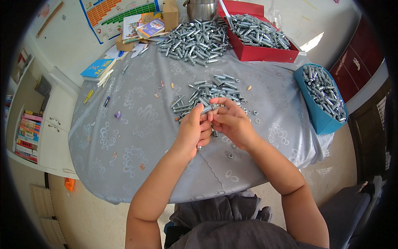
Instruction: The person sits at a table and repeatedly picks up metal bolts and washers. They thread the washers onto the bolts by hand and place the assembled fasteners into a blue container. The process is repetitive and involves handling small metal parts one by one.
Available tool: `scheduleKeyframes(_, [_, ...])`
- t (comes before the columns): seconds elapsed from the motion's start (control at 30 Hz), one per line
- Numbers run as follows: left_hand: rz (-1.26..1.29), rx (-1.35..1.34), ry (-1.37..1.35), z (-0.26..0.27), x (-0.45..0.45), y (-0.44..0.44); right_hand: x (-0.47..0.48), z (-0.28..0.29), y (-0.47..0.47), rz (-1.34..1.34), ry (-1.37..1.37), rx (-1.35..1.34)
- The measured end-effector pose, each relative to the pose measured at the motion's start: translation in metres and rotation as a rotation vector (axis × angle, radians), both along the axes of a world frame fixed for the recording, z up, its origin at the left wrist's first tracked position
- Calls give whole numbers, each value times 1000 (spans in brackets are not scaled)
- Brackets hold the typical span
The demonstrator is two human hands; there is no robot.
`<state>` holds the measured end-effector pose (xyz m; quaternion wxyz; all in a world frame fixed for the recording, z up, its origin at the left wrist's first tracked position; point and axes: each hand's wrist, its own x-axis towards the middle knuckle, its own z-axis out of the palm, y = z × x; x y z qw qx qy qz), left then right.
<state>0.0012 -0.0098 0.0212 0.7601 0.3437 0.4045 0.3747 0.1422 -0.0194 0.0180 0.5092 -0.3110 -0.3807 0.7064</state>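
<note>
My left hand point(193, 129) is closed around a shiny metal expansion bolt point(207, 109), its thumb lying along the sleeve. The fingers of my right hand point(229, 119) meet at the bolt's nut end, which points right. A metal end point(199, 147) shows below my left little finger; whether it is held or lies on the table is hidden. Just beyond both hands spreads a loose pile of metal sleeves and bolts point(217, 87). Small nuts and washers lie to its right, among them a nut point(255, 112) and a washer point(257, 120). Another nut point(230, 155) sits nearer me.
A grey patterned cloth point(124, 149) covers the table. Farther back are a large heap of bolts point(196, 42), a red box point(261, 54) full of them and a steel pot point(202, 11). A blue bin point(320, 123) of bolts stands right; books point(98, 68) and a marker point(106, 101) lie left.
</note>
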Motion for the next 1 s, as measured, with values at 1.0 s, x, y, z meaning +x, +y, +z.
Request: scheduleKeyframes(1.0, [-98, 18, 54, 1, -1, -1, 21, -13, 16, 271, 247, -219])
